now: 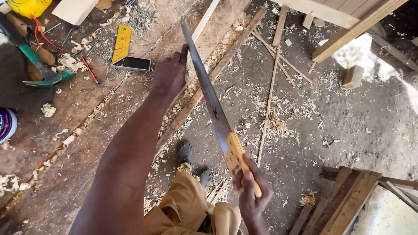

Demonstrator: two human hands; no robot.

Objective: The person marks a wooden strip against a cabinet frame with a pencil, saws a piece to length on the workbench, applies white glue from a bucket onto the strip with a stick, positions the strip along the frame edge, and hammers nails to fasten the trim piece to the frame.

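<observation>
Saw: a hand saw (pixel 213 102) with a long grey steel blade and a yellow wooden handle, slanting from the workbench edge down toward the person, blade tip near the far plank.
Right hand: the right hand (pixel 251 191) has its fingers wrapped tight around the saw's handle, wrist bent, low at the near end of the saw.
Left hand: the left hand (pixel 170 76) rests flat, arm stretched out, fingers together on a pale wooden strip (pixel 197 39) just beside the saw blade, pressing down.
Workbench: the worn brown workbench (pixel 65 165) lies left of the saw, strewn with shavings.
Square: a yellow-and-black try square (pixel 126 54) lies left of the saw, beyond the left hand.
Floor: the dirt floor (pixel 348 126) right of the saw carries curls and thin slats.
</observation>
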